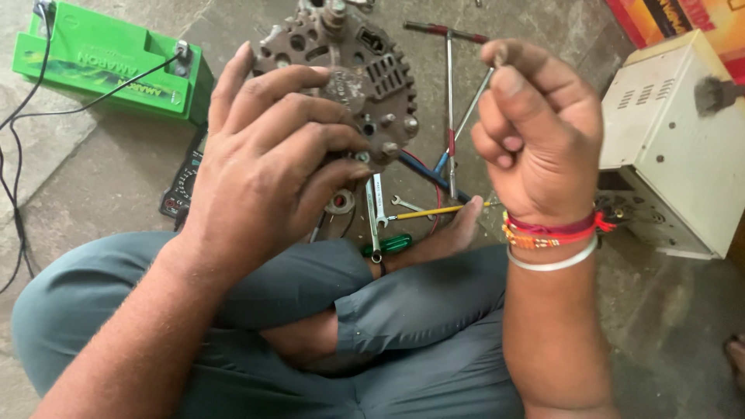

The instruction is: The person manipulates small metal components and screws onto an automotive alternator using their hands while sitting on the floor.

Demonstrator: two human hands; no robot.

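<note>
My left hand [268, 155] grips a round grey metal alternator [365, 66], holding it up over my crossed legs with the fingers wrapped over its near side. My right hand [535, 128] is raised to the right of it, fingers curled closed around a thin metal tool [475, 105] whose shaft slants down to the left. Red thread bands and a white bangle circle the right wrist.
A green battery [101, 58] with black leads stands at the far left. A cream metal box [675, 140] stands at the right. On the concrete floor lie a T-handle wrench [450, 93], small spanners [378, 202], a green-handled screwdriver [388, 246] and a black multimeter [182, 182].
</note>
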